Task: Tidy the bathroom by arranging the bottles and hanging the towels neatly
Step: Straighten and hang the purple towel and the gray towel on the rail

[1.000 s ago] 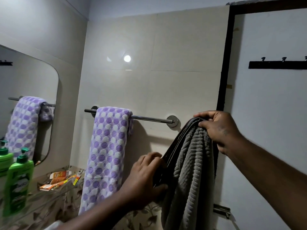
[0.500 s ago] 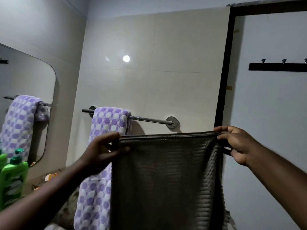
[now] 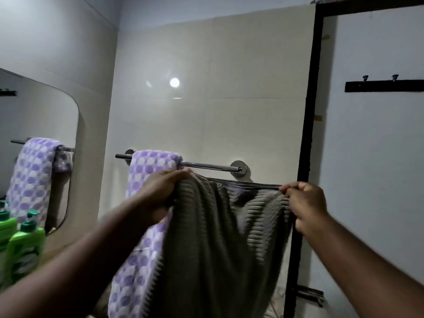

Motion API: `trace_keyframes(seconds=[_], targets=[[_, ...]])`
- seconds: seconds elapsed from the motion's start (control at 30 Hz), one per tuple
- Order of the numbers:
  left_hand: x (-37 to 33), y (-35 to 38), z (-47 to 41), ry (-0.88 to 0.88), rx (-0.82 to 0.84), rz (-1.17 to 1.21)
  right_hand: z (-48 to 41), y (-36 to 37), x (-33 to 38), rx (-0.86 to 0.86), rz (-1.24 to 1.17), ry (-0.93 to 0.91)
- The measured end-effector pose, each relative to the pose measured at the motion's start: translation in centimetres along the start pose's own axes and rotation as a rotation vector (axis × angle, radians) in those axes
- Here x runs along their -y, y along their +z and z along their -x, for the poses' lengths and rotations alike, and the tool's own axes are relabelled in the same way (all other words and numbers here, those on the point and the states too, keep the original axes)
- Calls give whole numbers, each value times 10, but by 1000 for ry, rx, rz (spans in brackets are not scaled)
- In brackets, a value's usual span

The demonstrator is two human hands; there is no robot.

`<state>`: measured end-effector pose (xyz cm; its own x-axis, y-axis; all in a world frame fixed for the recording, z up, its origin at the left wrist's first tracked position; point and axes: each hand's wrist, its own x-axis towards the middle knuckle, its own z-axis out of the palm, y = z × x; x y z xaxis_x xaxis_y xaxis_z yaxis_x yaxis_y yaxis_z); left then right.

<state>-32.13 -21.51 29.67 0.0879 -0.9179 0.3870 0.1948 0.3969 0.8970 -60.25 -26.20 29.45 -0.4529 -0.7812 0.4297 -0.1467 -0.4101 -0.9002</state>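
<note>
**Bathroom count: towels, bottles, fittings**

Two towels: one purple dotted towel (image 3: pixel 146 180) at frame centre and one grey ribbed towel (image 3: pixel 206 249) lower centre. One chrome towel rail (image 3: pixel 206 165). One green bottle (image 3: pixel 24 251) at lower left, its double showing in the one mirror (image 3: pixel 39 134). One black hook strip (image 3: pixel 385 86) at upper right, two pegs visible. Two hands.

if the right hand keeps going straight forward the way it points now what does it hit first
Probably the black door frame beside the tiled wall, just right of the rail's mount. The right hand grips the grey towel; depth is unclear.
</note>
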Motion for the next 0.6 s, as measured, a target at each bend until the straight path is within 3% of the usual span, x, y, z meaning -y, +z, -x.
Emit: trace_keyframes(seconds=[0.1, 0.2, 0.33, 0.47, 0.53, 0.57, 0.6], targets=[[23, 48, 17, 143, 111, -101, 39, 24, 7, 118, -55, -211], [27, 78, 24, 237, 107, -324, 68, 33, 15, 289, -28, -388], [5, 88, 25, 197, 178, -279, 66, 9, 15, 519, -172, -355], [8, 89, 26, 401, 237, -365, 53, 2, 14, 403, -238, -377], [24, 80, 23, 635, 56, -529, 45, 5, 18, 357, -393, -284], [35, 72, 18, 689, -114, -602, 40, 7, 18, 368, -471, -212], [43, 65, 17, 619, -210, -555, 37, 8, 20, 393, -539, -146]])
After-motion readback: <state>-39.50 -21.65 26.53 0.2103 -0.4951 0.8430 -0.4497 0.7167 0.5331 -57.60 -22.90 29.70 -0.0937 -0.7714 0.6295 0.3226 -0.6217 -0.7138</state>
